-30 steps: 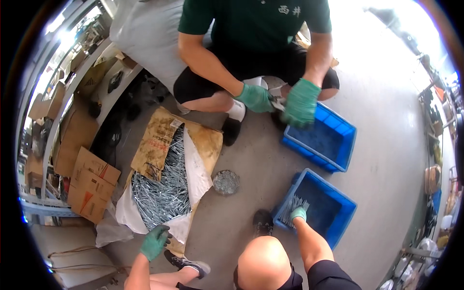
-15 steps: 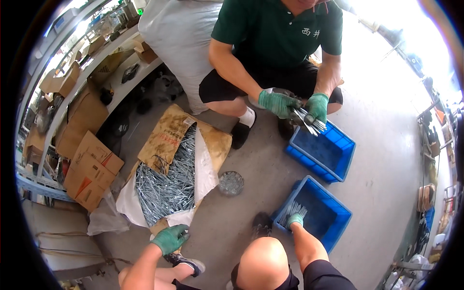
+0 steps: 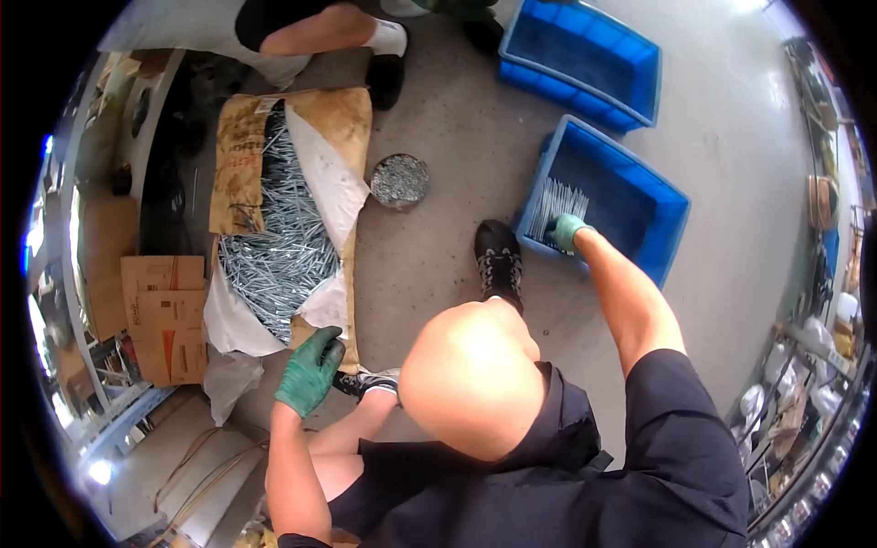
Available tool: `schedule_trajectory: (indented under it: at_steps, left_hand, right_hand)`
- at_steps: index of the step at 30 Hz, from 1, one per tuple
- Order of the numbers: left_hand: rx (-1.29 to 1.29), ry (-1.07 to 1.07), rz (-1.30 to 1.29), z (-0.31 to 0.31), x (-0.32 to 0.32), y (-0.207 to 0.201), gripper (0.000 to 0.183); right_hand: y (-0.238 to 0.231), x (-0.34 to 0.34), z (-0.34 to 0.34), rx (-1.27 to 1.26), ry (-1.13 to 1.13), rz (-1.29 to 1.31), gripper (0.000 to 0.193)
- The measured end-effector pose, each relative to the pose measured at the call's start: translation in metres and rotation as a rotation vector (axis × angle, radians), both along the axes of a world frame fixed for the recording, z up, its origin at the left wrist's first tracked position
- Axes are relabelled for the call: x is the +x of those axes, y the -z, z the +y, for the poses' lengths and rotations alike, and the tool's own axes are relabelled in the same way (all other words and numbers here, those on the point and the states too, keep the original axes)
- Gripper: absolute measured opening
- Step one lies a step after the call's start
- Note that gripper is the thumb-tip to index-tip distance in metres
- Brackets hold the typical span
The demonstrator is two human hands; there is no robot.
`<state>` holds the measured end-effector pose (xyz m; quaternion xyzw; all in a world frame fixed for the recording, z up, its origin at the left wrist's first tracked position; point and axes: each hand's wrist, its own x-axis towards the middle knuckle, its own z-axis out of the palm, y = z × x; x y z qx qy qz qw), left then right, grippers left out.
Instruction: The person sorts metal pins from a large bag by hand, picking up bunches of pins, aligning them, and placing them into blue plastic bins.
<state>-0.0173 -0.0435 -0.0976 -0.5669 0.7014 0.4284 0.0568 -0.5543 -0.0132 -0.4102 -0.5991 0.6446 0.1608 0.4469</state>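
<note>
My left hand (image 3: 310,374), in a green glove, hovers by the lower edge of a torn paper sack (image 3: 358,123). Its fingers are loosely bent and apart, with nothing seen in them. Inside the sack lies a heap of long silvery nails (image 3: 288,242). On the right, my right hand (image 3: 568,232), in a pale green glove, reaches into the nearer blue bin (image 3: 671,205). It is closed at the near ends of a row of long nails (image 3: 559,203) lying side by side at the bin's left end. My fingertips are partly hidden there.
A second blue bin (image 3: 647,91) stands beyond the nearer one. A round container of small metal pieces (image 3: 400,181) sits right of the sack. A co-worker's leg (image 3: 320,35) shows at the top. Cardboard (image 3: 166,320) leans by shelving at left.
My view has tilted downward, so the co-worker is mostly out of the picture. My right hand stays at the nails in the nearer bin; my left hand stays near the sack's lower edge.
</note>
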Motion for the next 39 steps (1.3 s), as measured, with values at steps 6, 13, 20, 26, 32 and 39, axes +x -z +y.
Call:
schedule_trajectory:
  at_steps: [6, 13, 20, 26, 32, 39]
  left_hand:
    - [0.115, -0.068, 0.002, -0.005, 0.004, 0.012, 0.031]
    - [0.097, -0.027, -0.007, -0.006, 0.001, 0.014, 0.030]
    - [0.081, 0.011, -0.002, -0.009, -0.015, 0.013, 0.031]
    - [-0.077, 0.089, 0.000, -0.007, -0.001, -0.002, 0.036]
    - [-0.086, 0.234, 0.031, -0.007, -0.016, -0.023, 0.037]
    - [-0.221, 0.356, 0.027, 0.016, -0.020, -0.027, 0.030]
  right_hand:
    - [-0.025, -0.032, 0.009, -0.190, 0.441, 0.033, 0.033]
    - [-0.014, -0.017, 0.012, -0.021, 0.491, 0.235, 0.078]
    - [0.006, -0.040, 0.018, -0.011, 0.180, 0.172, 0.080]
    - [-0.047, -0.018, -0.006, -0.061, 0.227, 0.297, 0.063]
    - [-0.167, 0.044, -0.065, -0.209, 0.675, -0.252, 0.022]
    - [-0.238, 0.231, -0.164, -0.513, -0.153, -0.421, 0.031]
